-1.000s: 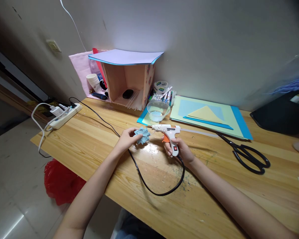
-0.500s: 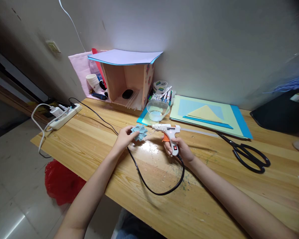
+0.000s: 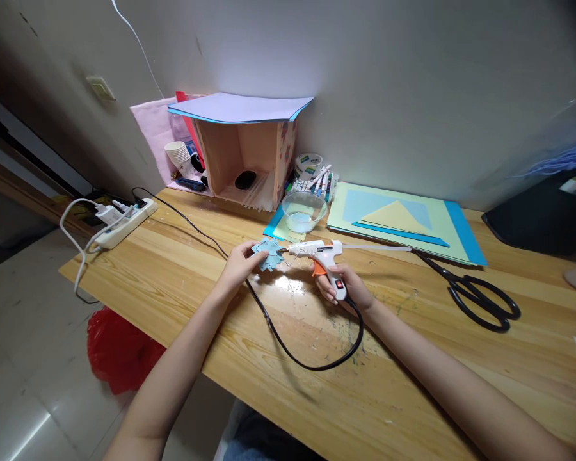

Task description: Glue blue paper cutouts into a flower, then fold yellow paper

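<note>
Between the thumb and fingers of my left hand (image 3: 242,264) is a light blue folded-paper piece (image 3: 269,255) with pointed, layered edges. My right hand (image 3: 348,287) is closed around the handle of a white hot glue gun (image 3: 319,251) with an orange trigger. Its nozzle points left and reaches the right edge of the paper piece; whether it touches, I cannot tell. A long pale glue stick (image 3: 377,248) sticks out of the gun's back. From the handle's base a black cord (image 3: 288,352) loops over the wooden table (image 3: 398,384).
Black-handled scissors (image 3: 482,301) lie to the right. Behind are a clear plastic bowl (image 3: 304,211), stacked coloured paper (image 3: 441,230), several markers (image 3: 322,182) and an open cardboard box (image 3: 264,153). A white power strip (image 3: 127,224) sits at the left table edge, above a red bag (image 3: 120,352).
The glue gun has shifted slightly left, its nozzle now closer to the paper piece. The paper piece has turned a little in my left hand. The cord's loop has moved slightly right.
</note>
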`<state>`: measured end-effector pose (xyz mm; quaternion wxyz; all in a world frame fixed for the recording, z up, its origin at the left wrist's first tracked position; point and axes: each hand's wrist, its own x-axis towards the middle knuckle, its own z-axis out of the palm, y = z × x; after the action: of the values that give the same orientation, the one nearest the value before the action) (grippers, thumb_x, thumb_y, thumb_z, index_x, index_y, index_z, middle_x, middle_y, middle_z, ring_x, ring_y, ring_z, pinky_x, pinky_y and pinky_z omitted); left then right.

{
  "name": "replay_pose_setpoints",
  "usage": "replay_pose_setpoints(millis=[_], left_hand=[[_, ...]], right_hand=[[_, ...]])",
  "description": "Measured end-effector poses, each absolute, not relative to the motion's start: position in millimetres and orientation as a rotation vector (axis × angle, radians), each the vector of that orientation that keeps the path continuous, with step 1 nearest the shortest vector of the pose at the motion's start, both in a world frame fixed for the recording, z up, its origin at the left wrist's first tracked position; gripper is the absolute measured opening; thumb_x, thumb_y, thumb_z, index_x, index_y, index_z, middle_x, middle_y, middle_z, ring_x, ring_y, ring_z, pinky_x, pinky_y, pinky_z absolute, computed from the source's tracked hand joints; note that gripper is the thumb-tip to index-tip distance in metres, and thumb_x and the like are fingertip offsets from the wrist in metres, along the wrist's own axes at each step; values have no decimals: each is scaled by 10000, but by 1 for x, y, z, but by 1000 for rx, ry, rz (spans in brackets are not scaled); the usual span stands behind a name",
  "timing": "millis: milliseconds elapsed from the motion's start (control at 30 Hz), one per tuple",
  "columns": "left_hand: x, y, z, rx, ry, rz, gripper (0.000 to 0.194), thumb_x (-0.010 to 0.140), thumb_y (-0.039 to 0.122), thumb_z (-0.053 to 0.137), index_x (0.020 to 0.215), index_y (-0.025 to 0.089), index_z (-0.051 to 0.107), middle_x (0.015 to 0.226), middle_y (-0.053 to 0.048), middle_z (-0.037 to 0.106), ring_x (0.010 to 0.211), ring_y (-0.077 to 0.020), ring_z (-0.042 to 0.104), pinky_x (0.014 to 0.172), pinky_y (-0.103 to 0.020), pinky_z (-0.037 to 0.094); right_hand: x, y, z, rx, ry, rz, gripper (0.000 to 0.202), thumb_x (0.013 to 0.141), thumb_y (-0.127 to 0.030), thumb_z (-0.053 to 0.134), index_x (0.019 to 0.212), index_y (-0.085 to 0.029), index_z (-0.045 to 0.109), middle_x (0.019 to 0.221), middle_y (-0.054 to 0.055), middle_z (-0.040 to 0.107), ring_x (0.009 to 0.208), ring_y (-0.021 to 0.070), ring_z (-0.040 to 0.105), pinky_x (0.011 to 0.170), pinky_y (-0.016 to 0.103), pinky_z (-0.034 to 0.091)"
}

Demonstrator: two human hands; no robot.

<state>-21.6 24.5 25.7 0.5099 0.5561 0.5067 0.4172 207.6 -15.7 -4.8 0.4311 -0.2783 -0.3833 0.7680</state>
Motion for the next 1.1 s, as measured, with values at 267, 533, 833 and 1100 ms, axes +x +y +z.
replay_pose_setpoints(millis=[267,533,833,1100], left_hand=[[-21,25,24,1302,1217,982,242,649,325,634,795,132,628,647,-7,601,555,-114,524,518,-204,408],[-20,24,25,1326,1209,938,207,650,325,631,727,138,589,599,14,556,525,-101,500,485,-192,384],[-20,25,22,1346,1200,943,223,654,337,623,743,134,599,609,6,558,533,-106,501,488,-200,385],[-22,25,26,1348,1258,1013,230,668,321,619,787,124,610,680,-9,582,600,-115,515,543,-207,407]], right_hand=[[208,-15,-2,-716,-931,1903,265,774,-334,382,830,-138,551,401,-49,405,340,91,338,324,205,244],[209,-15,-3,-701,-922,1923,270,797,-317,350,798,-139,555,407,-43,406,339,90,331,320,207,230],[209,-14,-1,-675,-905,1922,251,794,-305,358,761,-142,548,404,-41,407,340,88,332,323,200,237],[210,-14,-4,-660,-918,1976,276,796,-307,360,859,-122,554,412,-49,422,327,87,338,296,186,245]])
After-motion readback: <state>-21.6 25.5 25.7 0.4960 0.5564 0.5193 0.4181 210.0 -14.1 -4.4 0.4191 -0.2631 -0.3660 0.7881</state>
